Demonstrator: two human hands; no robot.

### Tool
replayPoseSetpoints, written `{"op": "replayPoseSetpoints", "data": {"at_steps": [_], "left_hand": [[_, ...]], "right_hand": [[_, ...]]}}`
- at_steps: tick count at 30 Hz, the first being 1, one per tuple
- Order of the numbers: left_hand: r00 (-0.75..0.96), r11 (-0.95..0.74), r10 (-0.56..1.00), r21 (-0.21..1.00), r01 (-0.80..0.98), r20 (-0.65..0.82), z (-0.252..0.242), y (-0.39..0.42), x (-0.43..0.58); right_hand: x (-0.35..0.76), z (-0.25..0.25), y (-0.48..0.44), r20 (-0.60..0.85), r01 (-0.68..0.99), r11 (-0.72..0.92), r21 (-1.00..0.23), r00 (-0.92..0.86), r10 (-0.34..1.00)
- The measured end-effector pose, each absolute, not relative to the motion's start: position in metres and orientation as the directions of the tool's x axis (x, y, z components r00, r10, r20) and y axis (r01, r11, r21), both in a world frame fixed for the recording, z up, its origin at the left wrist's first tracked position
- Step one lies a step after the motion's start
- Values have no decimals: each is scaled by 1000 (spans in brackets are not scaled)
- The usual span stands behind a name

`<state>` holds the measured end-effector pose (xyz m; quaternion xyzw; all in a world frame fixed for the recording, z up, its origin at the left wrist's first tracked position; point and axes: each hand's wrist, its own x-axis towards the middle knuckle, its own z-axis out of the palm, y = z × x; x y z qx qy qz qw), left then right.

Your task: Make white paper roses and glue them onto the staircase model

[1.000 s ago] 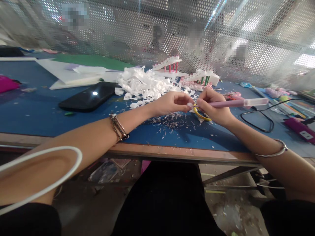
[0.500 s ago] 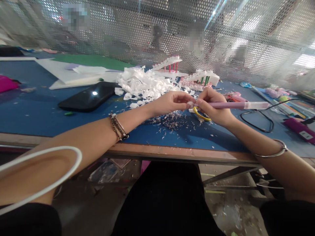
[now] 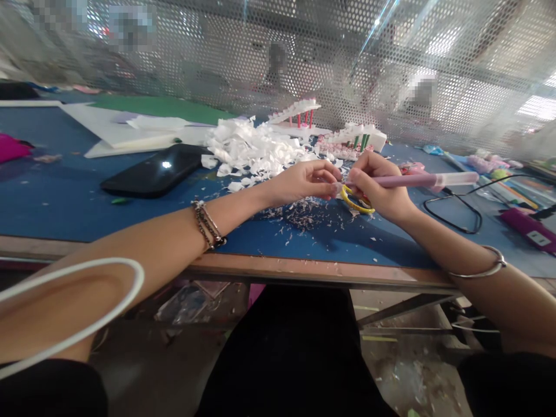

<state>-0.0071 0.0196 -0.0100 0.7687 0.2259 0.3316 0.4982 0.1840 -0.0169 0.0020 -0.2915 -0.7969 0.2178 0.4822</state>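
Note:
In my right hand (image 3: pixel 382 188) is a slim purple pen (image 3: pixel 414 180) with a translucent end that points to the right. Its tip, on the left, meets the fingertips of my left hand (image 3: pixel 306 182). Those fingers are pinched together on something small and pale that I cannot make out. Beneath the hands a yellow ring (image 3: pixel 357 202), perhaps a handle or a roll, rests on the blue table (image 3: pixel 243 231). Fine paper shavings (image 3: pixel 299 214) are scattered under my left hand. Behind it rises a heap of curled white paper pieces (image 3: pixel 256 147).
A black phone (image 3: pixel 154 171) with its light on lies to the left. Two white stepped models (image 3: pixel 354 142) with coloured posts stand at the back, before a perforated metal screen (image 3: pixel 321 69). A black cable (image 3: pixel 454 200) and a purple case (image 3: pixel 527 229) are at the right.
The right hand has shifted slightly right with the pen, whose translucent end has tilted up a little. My left hand has barely moved, its fingers still pinched.

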Motion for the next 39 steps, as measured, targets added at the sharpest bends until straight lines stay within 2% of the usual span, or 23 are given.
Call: {"op": "replayPoseSetpoints", "data": {"at_steps": [8,13,17,23,39], "left_hand": [[680,-395,685,918,45,261,-10,20,-8],[661,-391,702,919,46,266,-7,17,-8],[673,-416,686,908,48,279,-7,17,-8],[659,-342,703,940,-15,266,-7,16,-8],[696,-207,693,977,-55,187,-6,13,-6]], "right_hand": [[184,1,-17,634,359,728,-584,-358,685],[184,2,-18,650,296,764,-574,-403,645],[185,2,-17,653,315,759,-570,-388,651],[186,2,-17,648,280,754,-594,-389,655],[184,8,-21,705,335,796,-504,-373,603]]}}
